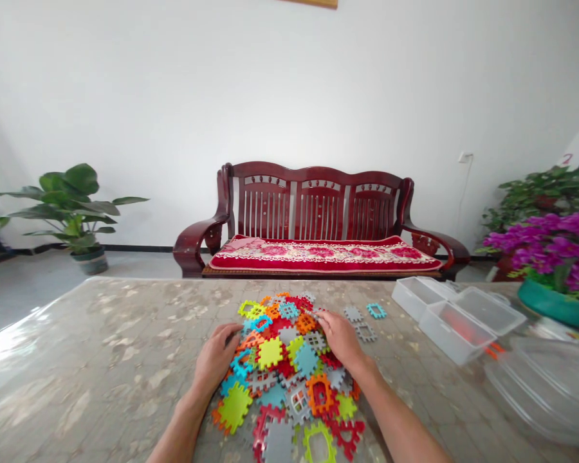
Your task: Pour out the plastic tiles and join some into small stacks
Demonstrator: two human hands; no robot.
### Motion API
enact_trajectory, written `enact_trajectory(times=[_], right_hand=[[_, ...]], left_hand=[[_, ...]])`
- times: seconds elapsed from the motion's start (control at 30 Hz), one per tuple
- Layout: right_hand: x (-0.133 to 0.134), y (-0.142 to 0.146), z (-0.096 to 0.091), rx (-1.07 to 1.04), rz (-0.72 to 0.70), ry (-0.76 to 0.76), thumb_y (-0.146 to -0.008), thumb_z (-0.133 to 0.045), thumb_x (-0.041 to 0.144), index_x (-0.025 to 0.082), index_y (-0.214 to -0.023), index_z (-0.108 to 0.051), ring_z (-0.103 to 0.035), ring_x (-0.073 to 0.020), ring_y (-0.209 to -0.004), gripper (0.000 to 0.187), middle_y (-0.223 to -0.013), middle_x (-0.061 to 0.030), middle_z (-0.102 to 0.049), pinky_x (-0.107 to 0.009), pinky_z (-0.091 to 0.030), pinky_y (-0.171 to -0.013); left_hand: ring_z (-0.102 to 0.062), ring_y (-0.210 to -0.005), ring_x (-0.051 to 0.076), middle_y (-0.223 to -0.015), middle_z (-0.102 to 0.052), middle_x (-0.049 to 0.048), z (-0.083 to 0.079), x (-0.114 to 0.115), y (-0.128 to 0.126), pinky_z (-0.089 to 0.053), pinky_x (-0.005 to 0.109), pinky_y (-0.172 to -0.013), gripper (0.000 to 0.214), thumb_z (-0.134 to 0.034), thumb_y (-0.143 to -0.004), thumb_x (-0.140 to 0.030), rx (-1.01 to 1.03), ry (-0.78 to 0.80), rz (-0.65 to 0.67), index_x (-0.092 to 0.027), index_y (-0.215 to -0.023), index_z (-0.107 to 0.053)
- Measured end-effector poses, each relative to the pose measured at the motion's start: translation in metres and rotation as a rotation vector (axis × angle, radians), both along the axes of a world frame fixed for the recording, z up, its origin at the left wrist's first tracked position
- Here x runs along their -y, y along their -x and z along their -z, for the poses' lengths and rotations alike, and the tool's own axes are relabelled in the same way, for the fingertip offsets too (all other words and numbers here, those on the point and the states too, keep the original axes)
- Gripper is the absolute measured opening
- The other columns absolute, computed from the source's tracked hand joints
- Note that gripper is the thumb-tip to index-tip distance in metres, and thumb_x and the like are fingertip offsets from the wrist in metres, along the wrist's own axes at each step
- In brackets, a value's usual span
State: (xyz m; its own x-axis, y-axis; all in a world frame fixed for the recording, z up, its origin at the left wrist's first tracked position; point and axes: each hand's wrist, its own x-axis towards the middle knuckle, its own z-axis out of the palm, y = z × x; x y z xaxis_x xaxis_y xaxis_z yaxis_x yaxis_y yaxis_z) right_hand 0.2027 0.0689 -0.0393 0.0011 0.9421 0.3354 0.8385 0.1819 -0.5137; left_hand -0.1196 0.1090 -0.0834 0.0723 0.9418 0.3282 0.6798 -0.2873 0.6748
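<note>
A heap of notched, flat plastic building tiles lies between my two hands, in red, orange, lime, blue and grey. My left hand (218, 354) rests along the heap's left side, its fingers loosely bent near a blue tile frame (261, 323). On the other side, my right hand (340, 337) reaches in with fingers extended beside an orange tile (307, 323) and a grey window tile (314, 341). Its fingertips meet the tiles there; no firm grip shows. Nearer to me are a lime square tile (235, 408) and a plain grey tile (278, 442).
Right of the heap lie a small blue frame (376, 310) and grey tiles (353, 314). Beyond them stand an open clear plastic box (456, 344), a transparent lid (545, 386) and purple flowers in a teal pot (557, 302). A wooden bench (318, 199) is behind the table (125, 347).
</note>
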Motion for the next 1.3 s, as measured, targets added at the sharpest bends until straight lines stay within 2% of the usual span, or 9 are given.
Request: enact_trajectory(times=[0.13,0.27,0.37,0.5,0.67,0.83,1.13,1.3], right_hand=[[-0.002,-0.03,0.008,-0.202,0.2,-0.034,-0.09,-0.04,0.031,0.022,-0.105,-0.071,-0.069,-0.0215,-0.092,0.036,-0.101,-0.0073,-0.075,-0.033,-0.051,-0.085],[-0.004,-0.07,0.017,-0.471,0.37,0.021,-0.084,-0.04,0.033,0.017,-0.104,-0.07,-0.068,-0.02,-0.066,0.04,-0.086,-0.0075,-0.075,-0.03,-0.054,-0.06],[-0.007,-0.094,0.023,-0.528,0.444,0.037,-0.082,-0.04,0.03,0.015,-0.106,-0.069,-0.067,-0.0185,-0.062,0.04,-0.082,-0.0071,-0.074,-0.027,-0.053,-0.055],[-0.012,-0.114,0.026,-0.499,0.524,0.043,-0.08,-0.041,0.027,0.014,-0.111,-0.067,-0.068,-0.0168,-0.061,0.042,-0.086,-0.0074,-0.074,-0.025,-0.052,-0.054],[-0.014,-0.126,0.025,-0.469,0.557,0.054,-0.08,-0.042,0.026,0.017,-0.111,-0.067,-0.069,-0.0168,-0.063,0.041,-0.089,-0.0068,-0.075,-0.024,-0.049,-0.053],[0.002,-0.135,0.026,-0.273,0.606,0.043,-0.079,-0.046,0.029,0.02,-0.11,-0.069,-0.069,-0.018,-0.07,0.039,-0.088,-0.0048,-0.075,-0.028,-0.05,-0.068],[0.027,-0.126,0.028,0.035,0.607,0.102,-0.084,-0.042,0.025,0.02,-0.105,-0.071,-0.067,-0.0207,-0.098,0.036,-0.105,-0.0075,-0.073,-0.028,-0.047,-0.085],[0.04,-0.111,0.019,0.097,0.592,0.155,-0.085,-0.048,0.037,0.019,-0.115,-0.065,-0.064,-0.0228,-0.103,0.039,-0.109,-0.0099,-0.069,-0.031,-0.046,-0.086]], left_hand=[[-0.064,-0.105,0.022,-0.111,-0.068,0.0055,0.001,-0.001,0.0,-0.048,0.036,-0.098,0.033,-0.045,-0.084,-0.038,-0.011,0.008,0.007,-0.023,-0.1,-0.069],[-0.065,-0.104,0.022,-0.112,-0.068,0.0053,0.0,-0.001,0.001,-0.048,0.035,-0.096,0.034,-0.045,-0.083,-0.038,-0.02,0.018,0.007,-0.023,-0.101,-0.07],[-0.065,-0.103,0.022,-0.111,-0.069,0.005,0.0,-0.001,0.001,-0.049,0.034,-0.095,0.034,-0.045,-0.083,-0.039,-0.024,0.005,0.001,-0.023,-0.099,-0.07],[-0.065,-0.103,0.022,-0.111,-0.069,0.0054,0.0,-0.002,0.002,-0.049,0.034,-0.095,0.034,-0.045,-0.083,-0.039,-0.033,-0.007,0.008,-0.023,-0.099,-0.071],[-0.065,-0.104,0.022,-0.113,-0.069,0.0059,0.001,-0.003,0.003,-0.049,0.035,-0.096,0.035,-0.045,-0.083,-0.039,-0.044,0.005,0.006,-0.023,-0.1,-0.071],[-0.066,-0.103,0.022,-0.112,-0.069,0.0055,0.002,-0.003,0.003,-0.049,0.036,-0.095,0.035,-0.045,-0.084,-0.039,-0.054,0.012,-0.003,-0.024,-0.101,-0.071],[-0.065,-0.104,0.023,-0.112,-0.069,0.0061,0.003,-0.004,0.002,-0.049,0.037,-0.096,0.036,-0.044,-0.084,-0.04,-0.049,0.011,0.0,-0.023,-0.101,-0.071],[-0.065,-0.103,0.023,-0.111,-0.069,0.0059,0.001,-0.002,0.002,-0.05,0.036,-0.095,0.035,-0.045,-0.084,-0.04,-0.048,-0.002,0.0,-0.023,-0.1,-0.071]])
